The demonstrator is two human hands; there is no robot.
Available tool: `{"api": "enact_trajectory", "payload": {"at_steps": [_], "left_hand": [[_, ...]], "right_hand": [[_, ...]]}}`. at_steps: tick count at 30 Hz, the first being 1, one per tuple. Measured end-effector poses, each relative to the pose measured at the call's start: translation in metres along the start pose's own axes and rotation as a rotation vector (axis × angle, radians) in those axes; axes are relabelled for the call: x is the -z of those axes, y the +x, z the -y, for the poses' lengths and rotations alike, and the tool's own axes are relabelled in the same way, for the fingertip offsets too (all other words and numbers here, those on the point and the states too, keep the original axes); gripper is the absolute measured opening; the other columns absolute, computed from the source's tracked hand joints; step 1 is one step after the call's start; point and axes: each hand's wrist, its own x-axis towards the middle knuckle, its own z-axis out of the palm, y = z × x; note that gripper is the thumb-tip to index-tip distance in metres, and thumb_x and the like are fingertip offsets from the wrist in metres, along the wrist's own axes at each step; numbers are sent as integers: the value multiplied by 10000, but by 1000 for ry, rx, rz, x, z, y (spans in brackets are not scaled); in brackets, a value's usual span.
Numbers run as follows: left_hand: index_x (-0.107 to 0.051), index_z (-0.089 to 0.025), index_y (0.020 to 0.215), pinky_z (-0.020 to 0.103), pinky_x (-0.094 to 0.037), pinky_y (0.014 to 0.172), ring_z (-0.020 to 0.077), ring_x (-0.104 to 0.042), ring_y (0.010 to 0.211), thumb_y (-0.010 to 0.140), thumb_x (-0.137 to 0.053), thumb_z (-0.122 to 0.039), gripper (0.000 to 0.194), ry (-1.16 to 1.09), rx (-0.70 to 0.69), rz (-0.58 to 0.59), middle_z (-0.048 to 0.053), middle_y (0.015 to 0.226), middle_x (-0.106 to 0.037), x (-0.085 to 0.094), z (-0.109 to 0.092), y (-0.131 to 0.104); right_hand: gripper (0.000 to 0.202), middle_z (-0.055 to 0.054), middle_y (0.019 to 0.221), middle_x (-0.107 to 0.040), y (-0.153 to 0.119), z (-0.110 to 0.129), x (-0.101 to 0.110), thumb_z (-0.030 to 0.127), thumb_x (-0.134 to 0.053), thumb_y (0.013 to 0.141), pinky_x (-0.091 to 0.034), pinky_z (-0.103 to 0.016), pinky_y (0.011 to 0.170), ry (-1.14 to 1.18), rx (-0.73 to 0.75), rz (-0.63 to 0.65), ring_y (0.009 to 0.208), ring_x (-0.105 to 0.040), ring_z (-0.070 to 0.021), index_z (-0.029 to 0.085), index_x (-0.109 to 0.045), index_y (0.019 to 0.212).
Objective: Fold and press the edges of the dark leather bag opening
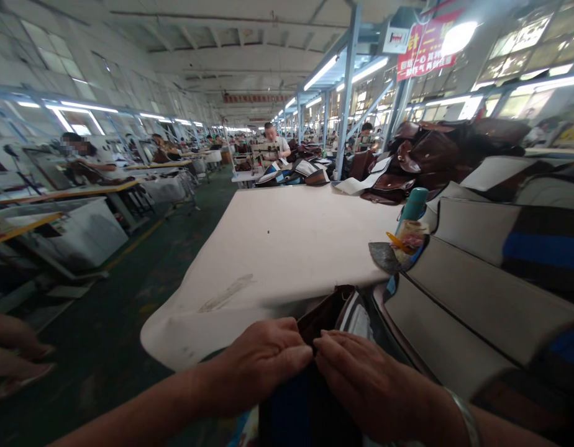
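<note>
In front of me, at the near edge of the pale-covered table (296, 242), is a bag (331, 313) with a dark brown opening, a whitish fold beside it and a blue and black body below. My left hand (263, 351) is closed on the left side of its edge, the thumb pointing inward. Opposite it, my right hand (361, 379), with a bracelet at the wrist, grips the right side, fingers bent over the edge. The fingertips of both hands nearly meet. Much of the bag is hidden under my hands.
Beige bag panels (468, 298) with blue and dark bands are layered on my right. A teal bottle (415, 203) stands beside a yellow-handled tool (397, 241). Brown leather bags (427, 152) are heaped at the far right. Another person's feet (23, 372) show at left.
</note>
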Motion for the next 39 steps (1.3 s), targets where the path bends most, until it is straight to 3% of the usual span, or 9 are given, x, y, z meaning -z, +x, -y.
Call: {"api": "enact_trajectory", "payload": {"at_steps": [3, 7, 11, 14, 17, 21, 27, 33, 39], "left_hand": [[-524, -147, 669, 240, -369, 646, 103, -470, 690, 969, -402, -408, 416, -151, 109, 151, -13, 777, -509, 5, 1, 9], [-468, -145, 599, 231, -358, 637, 92, -440, 661, 907, -530, -335, 368, -204, 31, 215, -29, 712, -454, 0, 4, 15], [-499, -151, 635, 216, -365, 660, 90, -468, 692, 883, -556, -266, 279, -128, -1, 162, -30, 734, -469, -6, 0, 12], [-480, -160, 673, 229, -361, 689, 97, -491, 727, 919, -502, -268, 270, 34, -65, 86, -24, 777, -514, -13, -5, 8], [-494, -171, 723, 258, -350, 748, 101, -494, 735, 946, -470, -288, 253, 171, -118, 28, -29, 780, -545, -16, -6, 7], [-562, -158, 712, 219, -391, 695, 100, -499, 714, 932, -509, -415, 343, -54, -52, 112, -14, 780, -529, -3, 0, 7], [-712, -191, 1048, 222, -435, 819, 133, -568, 869, 967, -445, -440, 374, -197, 45, 298, 23, 950, -594, 25, 8, 9], [-704, -179, 929, 205, -445, 755, 119, -572, 815, 904, -562, -282, 177, -59, 1, 225, 13, 910, -596, 13, 2, 10], [-679, -226, 1055, 226, -434, 807, 138, -570, 884, 922, -534, -265, 200, 27, -7, 191, 19, 977, -589, 12, 4, 7]], "right_hand": [[308, -200, 1020, -618, -2, 1, 1, 42, -325, 926, -506, -406, 979, -38, 50, -12, 994, -607, -265, 15, -614, 1029], [301, -189, 1062, -615, -12, 4, -2, 48, -332, 932, -493, -424, 995, 23, 82, -20, 1021, -590, -267, 24, -597, 1073], [195, -111, 1028, -587, -12, 0, -3, 138, -376, 984, -514, -304, 861, 499, -284, -117, 963, -572, -179, 140, -531, 1102], [149, -61, 972, -549, -1, -12, 3, 210, -404, 999, -468, -278, 803, 792, -493, 24, 888, -539, -149, 173, -546, 977], [215, -10, 857, -508, 11, -24, 9, 228, -475, 981, -412, -244, 724, 952, -413, 230, 771, -485, -118, 168, -511, 778], [305, 9, 788, -460, 11, -31, 5, 289, -519, 973, -368, -229, 653, 1113, -410, 251, 713, -446, -106, 158, -481, 700], [347, 22, 771, -411, 2, -31, -4, 375, -535, 965, -323, -227, 614, 1290, -613, 245, 687, -362, -99, 151, -467, 708], [252, 72, 592, -372, 11, -19, -8, 240, -633, 831, -224, -200, 459, 1084, -740, 325, 544, -306, -67, 155, -475, 654], [226, 69, 556, -365, 11, -5, -11, 114, -556, 714, -208, -207, 457, 816, -756, 146, 517, -311, -63, 163, -388, 571]]}}
